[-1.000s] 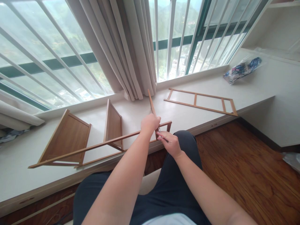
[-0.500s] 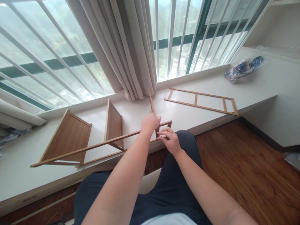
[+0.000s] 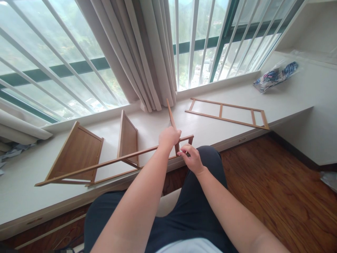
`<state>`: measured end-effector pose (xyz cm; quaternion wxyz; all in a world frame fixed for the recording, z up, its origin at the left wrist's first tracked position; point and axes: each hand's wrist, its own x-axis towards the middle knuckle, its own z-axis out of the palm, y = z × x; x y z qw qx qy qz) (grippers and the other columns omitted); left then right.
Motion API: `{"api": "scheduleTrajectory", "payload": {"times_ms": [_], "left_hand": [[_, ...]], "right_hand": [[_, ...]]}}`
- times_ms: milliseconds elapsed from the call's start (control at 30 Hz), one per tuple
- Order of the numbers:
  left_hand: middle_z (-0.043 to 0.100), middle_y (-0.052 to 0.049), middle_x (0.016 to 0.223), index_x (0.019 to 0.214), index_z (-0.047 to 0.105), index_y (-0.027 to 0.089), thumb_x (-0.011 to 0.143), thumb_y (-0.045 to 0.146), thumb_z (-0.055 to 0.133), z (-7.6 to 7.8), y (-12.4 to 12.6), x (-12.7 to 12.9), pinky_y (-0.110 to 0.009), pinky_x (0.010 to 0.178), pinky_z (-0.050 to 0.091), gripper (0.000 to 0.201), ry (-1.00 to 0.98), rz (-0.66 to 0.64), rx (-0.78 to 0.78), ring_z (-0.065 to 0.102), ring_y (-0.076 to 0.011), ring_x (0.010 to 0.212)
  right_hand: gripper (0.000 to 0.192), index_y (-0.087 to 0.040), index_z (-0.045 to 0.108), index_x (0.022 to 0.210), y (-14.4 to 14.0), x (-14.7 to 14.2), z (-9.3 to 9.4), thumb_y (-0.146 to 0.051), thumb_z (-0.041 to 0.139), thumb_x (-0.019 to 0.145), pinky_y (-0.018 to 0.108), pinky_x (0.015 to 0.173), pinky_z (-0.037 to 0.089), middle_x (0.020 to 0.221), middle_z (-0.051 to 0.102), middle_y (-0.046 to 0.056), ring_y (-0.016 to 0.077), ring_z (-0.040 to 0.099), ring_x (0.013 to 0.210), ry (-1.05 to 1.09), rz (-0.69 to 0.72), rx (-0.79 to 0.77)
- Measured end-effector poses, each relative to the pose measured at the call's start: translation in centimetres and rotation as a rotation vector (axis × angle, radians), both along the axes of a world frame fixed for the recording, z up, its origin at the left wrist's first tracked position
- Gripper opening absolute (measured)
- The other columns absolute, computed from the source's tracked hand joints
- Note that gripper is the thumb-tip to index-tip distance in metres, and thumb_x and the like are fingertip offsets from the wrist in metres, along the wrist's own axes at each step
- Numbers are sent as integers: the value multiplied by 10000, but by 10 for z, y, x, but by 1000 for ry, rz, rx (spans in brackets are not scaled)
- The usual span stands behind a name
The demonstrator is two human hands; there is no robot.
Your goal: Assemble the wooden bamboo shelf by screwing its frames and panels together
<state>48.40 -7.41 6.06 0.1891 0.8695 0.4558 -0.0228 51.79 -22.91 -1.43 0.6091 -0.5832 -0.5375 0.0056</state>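
The left hand (image 3: 170, 137) is closed around the thin wooden panel (image 3: 170, 114) near the centre, above the wooden frame (image 3: 110, 163) that runs towards 8 o'clock along the near edge of the window ledge (image 3: 155, 131); the right hand (image 3: 191, 156), at 4 o'clock from it, has its fingers curled, though I cannot tell whether they grip anything. A slackening left hold could let the panel tilt; a hard sideways push might slide the frame off the ledge.
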Motion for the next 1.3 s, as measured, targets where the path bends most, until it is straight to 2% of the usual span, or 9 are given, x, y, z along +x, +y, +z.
{"api": "scheduleTrajectory", "payload": {"times_ms": [300, 500, 700, 900, 1100, 1300], "left_hand": [[758, -185, 1043, 1050, 741, 172, 918, 439, 434, 3, -2, 0, -369, 817, 524, 428, 2, -8, -4, 712, -313, 986], [764, -162, 998, 1024, 733, 187, 908, 442, 444, 1, -1, 0, -347, 789, 523, 403, -4, -7, 6, 718, -298, 943], [761, -172, 1004, 1017, 734, 183, 905, 439, 437, 1, 0, 0, -356, 793, 523, 408, 0, -11, 9, 717, -304, 938], [761, -175, 1020, 1027, 739, 179, 909, 437, 440, 2, -2, 1, -349, 815, 518, 413, 6, -14, 6, 715, -302, 964], [764, -168, 1016, 1027, 736, 191, 911, 440, 437, 1, 0, 1, -351, 821, 514, 406, -2, -15, 2, 714, -297, 961], [763, -176, 1039, 1037, 741, 188, 913, 450, 439, -1, 0, 1, -349, 831, 515, 418, 0, -8, 14, 711, -299, 988]], "right_hand": [[114, -231, 581, 871, 0, 0, 2, -279, 653, 946, 315, 709, 504, 789, 620, 30, 171, 577, 726, -44, -55, 76], [213, -232, 566, 816, -1, -1, -1, -380, 657, 940, 309, 668, 506, 772, 619, 35, 168, 565, 701, 18, -80, 11], [234, -229, 572, 789, -1, -1, -2, -387, 674, 928, 305, 642, 497, 766, 612, 38, 172, 561, 700, 32, -85, 33], [255, -224, 630, 757, -1, 0, -2, -406, 671, 930, 346, 711, 518, 770, 672, 64, 201, 612, 743, -21, -123, -3], [289, -213, 676, 740, -2, -3, 0, -388, 625, 965, 347, 701, 493, 727, 690, 60, 195, 603, 691, -51, -138, -37], [438, -207, 658, 633, -2, -8, 0, -406, 544, 1007, 324, 658, 460, 620, 624, 45, 182, 573, 638, -40, -133, -162]]}}
